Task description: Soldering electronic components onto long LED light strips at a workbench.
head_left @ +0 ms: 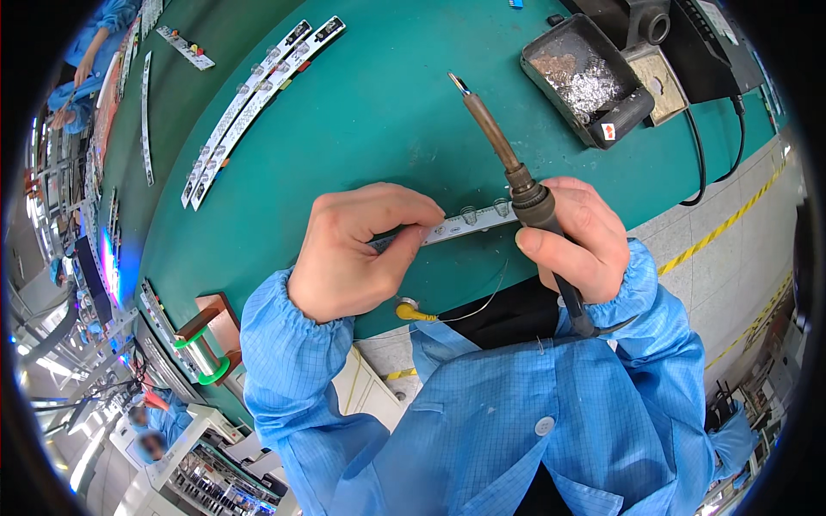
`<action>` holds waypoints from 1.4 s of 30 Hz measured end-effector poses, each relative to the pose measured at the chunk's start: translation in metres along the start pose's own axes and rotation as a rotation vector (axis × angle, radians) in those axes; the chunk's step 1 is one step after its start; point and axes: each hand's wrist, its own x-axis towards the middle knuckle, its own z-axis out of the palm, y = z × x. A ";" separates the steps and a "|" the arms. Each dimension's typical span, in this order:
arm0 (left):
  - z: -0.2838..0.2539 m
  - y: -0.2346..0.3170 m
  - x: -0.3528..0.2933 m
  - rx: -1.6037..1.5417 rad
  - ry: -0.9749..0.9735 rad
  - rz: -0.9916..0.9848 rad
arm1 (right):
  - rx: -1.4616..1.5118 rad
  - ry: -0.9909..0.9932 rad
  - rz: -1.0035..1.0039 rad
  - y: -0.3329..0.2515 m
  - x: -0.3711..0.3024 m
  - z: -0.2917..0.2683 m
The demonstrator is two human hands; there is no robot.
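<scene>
My right hand is wrapped round the handle of a soldering iron, its metal tip pointing up and away over the mat. Below the iron, a narrow white circuit board strip with clear dome-shaped parts lies across the near part of the bench. The thumb and fingers of my left hand pinch this strip toward its left end, which the hand partly covers. Its right end is hidden behind the iron and my right hand, so I cannot tell whether that hand touches it. The iron's tip is well apart from the strip.
Two similar strips lie at the far left of the green mat. A black tray with solder scraps stands far right, beside a sponge. A solder spool sits near left. A yellow-capped wire crosses the near edge.
</scene>
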 end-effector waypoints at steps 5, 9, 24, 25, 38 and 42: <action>0.001 -0.002 0.000 -0.060 0.025 0.003 | -0.001 0.010 -0.005 0.000 0.000 0.001; 0.001 -0.001 0.000 -0.055 0.017 -0.006 | 0.006 0.015 -0.003 0.000 0.000 0.001; 0.004 0.002 -0.001 -0.031 0.025 0.034 | 0.001 -0.001 0.008 0.000 -0.001 0.000; 0.004 0.006 -0.003 -0.002 0.021 0.018 | 0.004 0.005 0.012 0.000 -0.001 0.000; 0.044 0.003 -0.025 0.403 0.368 0.270 | 0.008 -0.020 0.045 -0.002 -0.002 0.000; 0.050 -0.004 -0.026 0.443 0.427 0.327 | 0.007 -0.007 0.045 0.000 -0.004 0.003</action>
